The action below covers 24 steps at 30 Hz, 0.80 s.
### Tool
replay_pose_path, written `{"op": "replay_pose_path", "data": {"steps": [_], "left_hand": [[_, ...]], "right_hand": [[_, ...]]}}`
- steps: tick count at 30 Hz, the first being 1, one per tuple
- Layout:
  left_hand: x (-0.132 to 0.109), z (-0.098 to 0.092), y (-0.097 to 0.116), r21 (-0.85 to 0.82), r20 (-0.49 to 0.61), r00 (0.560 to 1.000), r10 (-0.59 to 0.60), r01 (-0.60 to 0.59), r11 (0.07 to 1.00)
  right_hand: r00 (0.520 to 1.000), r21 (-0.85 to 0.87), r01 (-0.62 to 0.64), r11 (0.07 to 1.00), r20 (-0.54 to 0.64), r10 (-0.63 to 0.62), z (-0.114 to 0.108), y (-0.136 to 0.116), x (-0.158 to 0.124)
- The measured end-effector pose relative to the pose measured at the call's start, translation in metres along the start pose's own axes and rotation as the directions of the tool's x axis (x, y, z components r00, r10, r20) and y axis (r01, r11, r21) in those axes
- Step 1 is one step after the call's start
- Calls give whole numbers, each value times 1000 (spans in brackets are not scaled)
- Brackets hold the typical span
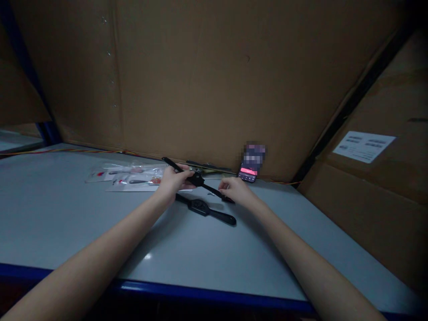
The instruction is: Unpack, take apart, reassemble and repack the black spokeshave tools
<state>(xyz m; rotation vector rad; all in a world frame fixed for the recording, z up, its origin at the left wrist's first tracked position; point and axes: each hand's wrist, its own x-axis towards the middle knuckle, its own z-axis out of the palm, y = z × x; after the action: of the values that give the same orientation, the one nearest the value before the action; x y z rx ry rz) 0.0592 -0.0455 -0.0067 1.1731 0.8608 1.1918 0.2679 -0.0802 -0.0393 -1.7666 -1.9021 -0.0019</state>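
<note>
My left hand (175, 179) is closed around a black two-handled spokeshave (197, 179), gripping it near its wider middle and holding it tilted above the table. My right hand (236, 189) has its fingertips pinched together close to this tool's right handle. What they hold, if anything, is too small to make out. Just left of those fingertips is a tiny shiny metal piece (211, 193). A second black spokeshave (199, 207) lies flat on the table below, with a raised pattern in its middle; my left wrist covers its left end.
Clear plastic packs (117, 182) with white cards lie left of my hands. More dark objects (214, 168) sit along the cardboard wall (187, 89). A lit phone (249, 167) leans there. Wires (83, 150) run along the back of the grey table (67, 214), which has a blue front edge.
</note>
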Motion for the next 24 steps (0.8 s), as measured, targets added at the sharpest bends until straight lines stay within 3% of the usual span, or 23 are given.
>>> {"op": "replay_pose_path", "data": {"steps": [8,12,13,16,19,24], "left_hand": [[6,-3,-9,28,35,999,-41,40,999],[4,-1,-10,54,63,998,-25,22,998],[3,0,-11,59,72,997,-22,18,998],[-1,1,-11,60,96,995,-9,3,998],[-3,2,-11,41,151,988,7,-14,999],[-6,3,-8,-67,225,972,-66,83,994]], "right_hand": [[999,74,13,997,-49,-9,2,3,2],[997,226,56,973,-66,-42,0,-14,2],[997,301,64,952,-48,-52,1,-22,1],[992,633,50,773,56,-110,6,-42,-4],[993,741,28,670,56,-104,12,-52,-8],[995,643,71,763,-104,-5,12,-51,-9]]}}
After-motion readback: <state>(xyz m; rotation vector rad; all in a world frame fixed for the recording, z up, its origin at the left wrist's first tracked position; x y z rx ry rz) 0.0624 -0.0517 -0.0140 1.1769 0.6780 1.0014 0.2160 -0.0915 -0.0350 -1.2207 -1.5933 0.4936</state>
